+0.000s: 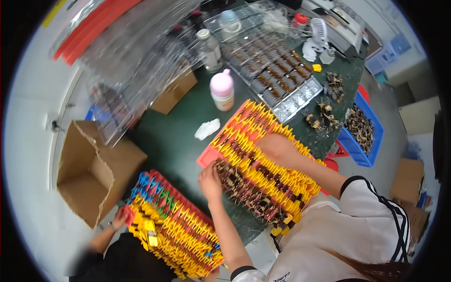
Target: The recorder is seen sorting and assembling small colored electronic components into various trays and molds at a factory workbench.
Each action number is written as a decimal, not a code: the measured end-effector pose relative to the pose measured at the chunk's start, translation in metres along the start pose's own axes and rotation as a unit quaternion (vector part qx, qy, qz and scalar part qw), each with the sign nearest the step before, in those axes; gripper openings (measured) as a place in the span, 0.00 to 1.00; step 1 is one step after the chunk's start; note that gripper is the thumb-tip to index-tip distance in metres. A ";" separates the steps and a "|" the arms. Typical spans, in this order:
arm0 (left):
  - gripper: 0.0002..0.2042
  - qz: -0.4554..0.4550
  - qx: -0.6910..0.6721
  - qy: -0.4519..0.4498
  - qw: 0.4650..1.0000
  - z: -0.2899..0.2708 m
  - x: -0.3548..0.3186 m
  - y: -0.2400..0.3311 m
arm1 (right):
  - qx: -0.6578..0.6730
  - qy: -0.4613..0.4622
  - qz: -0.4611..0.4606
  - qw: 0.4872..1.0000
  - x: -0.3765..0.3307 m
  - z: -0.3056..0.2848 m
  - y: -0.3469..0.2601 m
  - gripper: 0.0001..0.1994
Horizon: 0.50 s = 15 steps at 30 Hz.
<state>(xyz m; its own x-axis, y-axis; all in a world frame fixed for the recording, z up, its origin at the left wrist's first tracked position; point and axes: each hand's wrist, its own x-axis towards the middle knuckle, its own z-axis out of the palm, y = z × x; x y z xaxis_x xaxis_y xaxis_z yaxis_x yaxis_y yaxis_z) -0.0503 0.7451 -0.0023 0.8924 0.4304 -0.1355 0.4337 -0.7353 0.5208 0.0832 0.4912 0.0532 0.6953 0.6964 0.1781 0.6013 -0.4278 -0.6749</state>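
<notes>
Setting: a small assembly workshop or factory floor.
Work surface: a dark green bench (183,136) crowded with production goods.
Evidence, racks: red trays (221,150) packed with rows of yellow clips (263,164) holding small parts.
Evidence, stock: clear blister trays (277,75) of brown components; a blue bin (361,131) of loose pieces.
Evidence, packing: open cardboard boxes (94,169) on a pale floor.

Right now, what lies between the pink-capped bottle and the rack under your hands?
In the head view, only a crumpled white tissue on the green table between the bottle and the rack.
</notes>
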 end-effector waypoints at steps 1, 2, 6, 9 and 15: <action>0.13 0.009 0.003 0.002 1.000 -0.002 0.003 0.002 | -0.049 0.051 0.065 0.995 -0.018 -0.028 0.018 0.13; 0.12 0.019 0.006 0.005 1.000 -0.004 0.007 0.011 | -0.078 0.121 0.162 0.976 -0.039 -0.051 0.046 0.11; 0.12 0.024 0.068 0.012 0.997 0.000 0.010 0.017 | -0.223 0.122 0.314 0.915 -0.095 -0.086 0.130 0.20; 0.12 0.011 0.052 0.024 0.998 0.006 0.008 0.020 | -0.197 0.036 0.343 0.918 -0.112 -0.078 0.159 0.21; 0.15 -0.059 0.084 0.066 0.993 0.008 0.003 0.019 | -0.221 0.072 0.330 0.915 -0.128 -0.084 0.163 0.13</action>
<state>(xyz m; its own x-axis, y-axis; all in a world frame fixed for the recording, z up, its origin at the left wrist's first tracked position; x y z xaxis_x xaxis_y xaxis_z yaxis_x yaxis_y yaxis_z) -0.0386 0.7285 0.0006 0.8151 0.5750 -0.0700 0.5584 -0.7479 0.3588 0.1254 0.2840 -0.0192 0.9898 0.1334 -0.0495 0.1108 -0.9411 -0.3193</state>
